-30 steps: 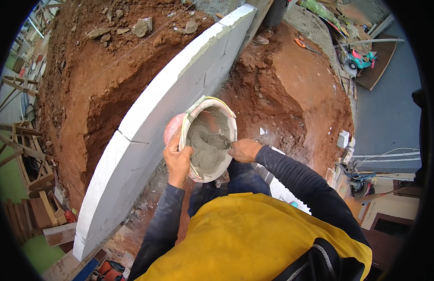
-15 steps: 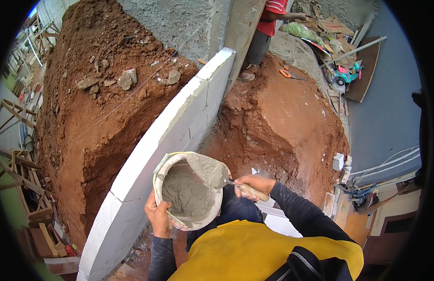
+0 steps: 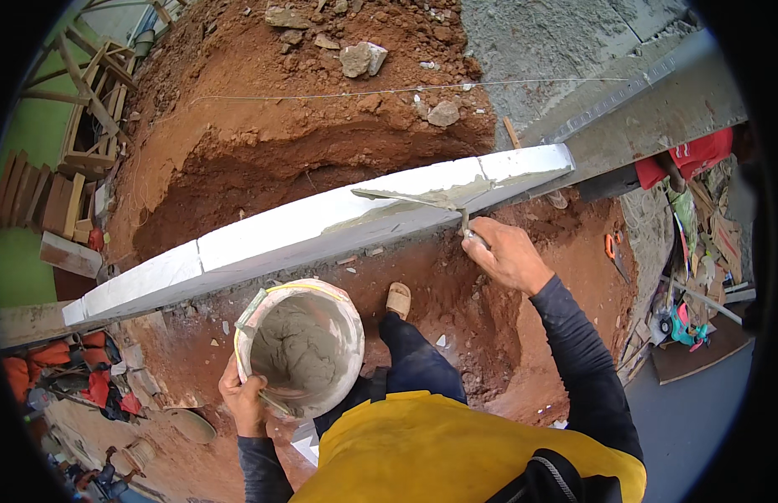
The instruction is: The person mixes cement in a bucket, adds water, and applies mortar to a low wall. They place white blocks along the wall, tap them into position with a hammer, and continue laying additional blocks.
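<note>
My left hand (image 3: 244, 396) is closed on the rim of a bucket (image 3: 352, 335) at the lower left. Grey wet mortar (image 3: 295, 344) fills part of it. My right hand (image 3: 508, 254) grips the handle of a trowel (image 3: 422, 198), its blade lying over the top edge of a low white block wall (image 3: 296, 220). Mortar is smeared along the wall's near top edge beside the blade. How much mortar the blade carries, I cannot tell.
Beyond the wall rises dug red soil with stones (image 3: 355, 60) and a stretched string (image 3: 347, 94). A concrete post (image 3: 657, 109) adjoins the wall's right end. Another person in a red shirt (image 3: 699, 157) is at the right. Orange-handled shears (image 3: 611, 249) lie on the soil.
My right hand has carried the trowel from the bucket's rim up to the wall's top. The bucket has shifted slightly left and down in view. The whole view has turned toward the wall.
</note>
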A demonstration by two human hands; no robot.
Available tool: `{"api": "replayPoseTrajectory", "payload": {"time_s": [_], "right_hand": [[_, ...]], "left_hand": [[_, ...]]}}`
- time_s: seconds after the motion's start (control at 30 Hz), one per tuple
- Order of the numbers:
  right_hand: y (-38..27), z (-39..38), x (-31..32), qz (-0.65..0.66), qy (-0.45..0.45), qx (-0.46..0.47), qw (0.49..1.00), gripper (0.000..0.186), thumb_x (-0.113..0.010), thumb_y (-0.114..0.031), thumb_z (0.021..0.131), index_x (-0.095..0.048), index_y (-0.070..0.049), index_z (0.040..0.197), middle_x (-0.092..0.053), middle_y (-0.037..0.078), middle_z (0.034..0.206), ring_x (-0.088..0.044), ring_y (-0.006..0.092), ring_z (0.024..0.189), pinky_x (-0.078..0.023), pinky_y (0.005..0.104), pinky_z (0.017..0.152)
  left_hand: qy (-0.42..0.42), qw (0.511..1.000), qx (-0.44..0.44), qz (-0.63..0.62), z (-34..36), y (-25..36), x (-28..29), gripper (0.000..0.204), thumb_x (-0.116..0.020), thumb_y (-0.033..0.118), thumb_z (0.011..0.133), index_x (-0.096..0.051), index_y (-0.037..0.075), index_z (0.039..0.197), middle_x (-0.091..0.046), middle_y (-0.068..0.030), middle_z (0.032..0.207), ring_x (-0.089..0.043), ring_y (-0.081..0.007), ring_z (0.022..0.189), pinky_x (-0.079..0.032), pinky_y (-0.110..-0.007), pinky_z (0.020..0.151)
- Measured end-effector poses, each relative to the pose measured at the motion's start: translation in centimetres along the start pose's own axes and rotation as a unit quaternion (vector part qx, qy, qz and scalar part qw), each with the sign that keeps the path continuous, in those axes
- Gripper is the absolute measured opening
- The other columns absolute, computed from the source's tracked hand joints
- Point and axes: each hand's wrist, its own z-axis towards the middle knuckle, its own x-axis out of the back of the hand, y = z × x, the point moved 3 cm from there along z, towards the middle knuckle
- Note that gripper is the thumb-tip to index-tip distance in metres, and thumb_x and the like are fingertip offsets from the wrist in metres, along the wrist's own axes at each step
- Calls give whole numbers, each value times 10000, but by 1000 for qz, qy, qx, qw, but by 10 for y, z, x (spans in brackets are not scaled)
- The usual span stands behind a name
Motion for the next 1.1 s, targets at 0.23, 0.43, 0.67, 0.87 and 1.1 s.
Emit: {"api": "replayPoseTrajectory", "payload": {"time_s": [0.23, 0.43, 0.67, 0.87, 1.1], "right_hand": [[4, 51, -27, -126, -28, 45, 991, 339, -600, -318, 1061, -627, -25, 1229, -676, 194, 1076, -705, 408, 973, -585, 508, 815], [33, 60, -15, -195, -13, -4, 981, 299, -619, -295, 1046, -629, -24, 1171, -686, 212, 1052, -721, 407, 923, -593, 510, 781], [87, 18, 76, -274, 5, -86, 958, 306, -630, -277, 1026, -624, 13, 1120, -708, 247, 1019, -724, 434, 883, -590, 511, 766], [69, -22, 60, -114, 15, -96, 989, 372, -616, -334, 1040, -639, 1, 1201, -700, 235, 1125, -690, 448, 1026, -551, 532, 894], [71, -8, -2, -127, 53, -116, 984, 325, -652, -312, 1016, -645, -31, 1180, -708, 222, 1098, -706, 431, 1004, -570, 523, 858]], "left_hand": [[100, 994, 37, -12, -33, -4, 8, 630, -574, 30, 679, -700, -62, 1289, -574, 50, 911, -485, -70, 778, -403, -221, 695], [103, 993, 47, -14, -40, -8, 3, 612, -567, 29, 684, -690, -73, 1274, -577, 36, 921, -490, -78, 791, -397, -213, 711], [102, 993, 47, -40, -42, 5, -16, 621, -569, 36, 685, -692, -73, 1284, -626, 23, 956, -525, -89, 800, -435, -222, 740], [77, 996, 0, -35, -37, 18, -32, 623, -555, 30, 693, -684, -71, 1295, -643, 16, 993, -537, -95, 809, -441, -229, 745], [107, 993, -15, -51, -47, 10, -41, 612, -550, 43, 694, -683, -62, 1282, -665, -9, 1026, -561, -110, 827, -450, -234, 754]]}}
